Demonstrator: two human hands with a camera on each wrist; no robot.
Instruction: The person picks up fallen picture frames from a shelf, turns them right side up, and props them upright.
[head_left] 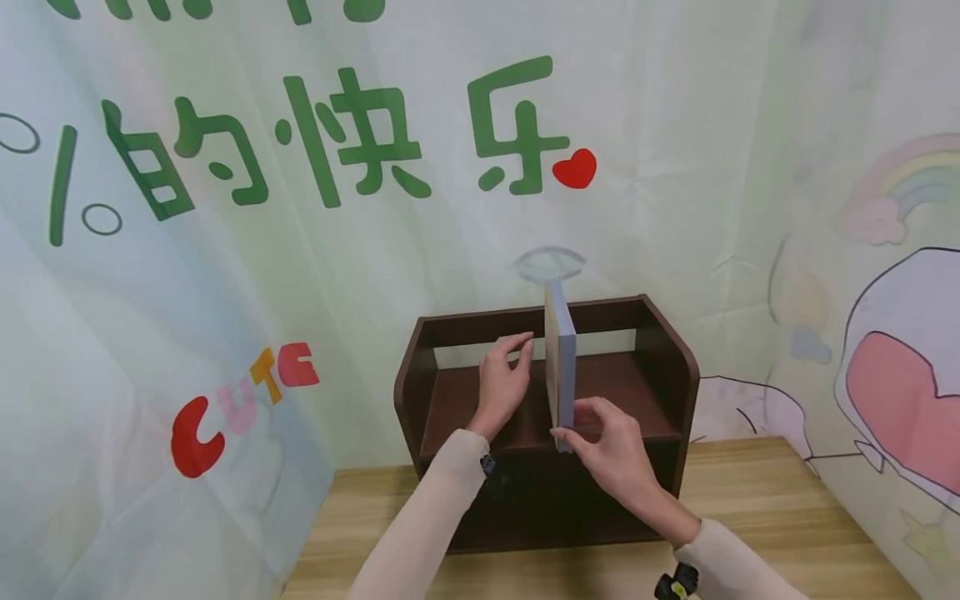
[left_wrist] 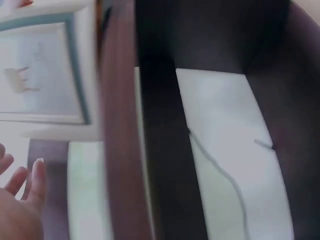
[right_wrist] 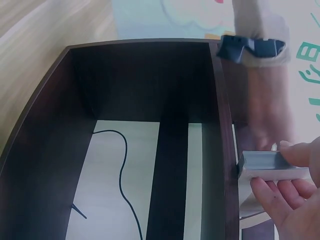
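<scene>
A picture frame (head_left: 567, 371) stands upright, seen edge-on, at the upper board of a dark brown shelf unit (head_left: 675, 375). My right hand (head_left: 618, 454) pinches its lower front edge between thumb and fingers; the right wrist view shows the thumb on one face and fingers on the other of the frame (right_wrist: 272, 172). Left of it, my left hand (head_left: 504, 383) hovers over the upper board, fingers loosely bent and holding nothing. The left wrist view shows the picture side of the frame (left_wrist: 85, 100), with a pale border and teal inner band, apart from my left fingertips.
The shelf unit sits on a wood-grain table (head_left: 780, 492) against a printed cloth backdrop (head_left: 675, 167). Raised side panels and a back rail bound its upper board. Inside the lower compartment, the right wrist view shows a back opening (right_wrist: 110, 175) with a dark curved line behind.
</scene>
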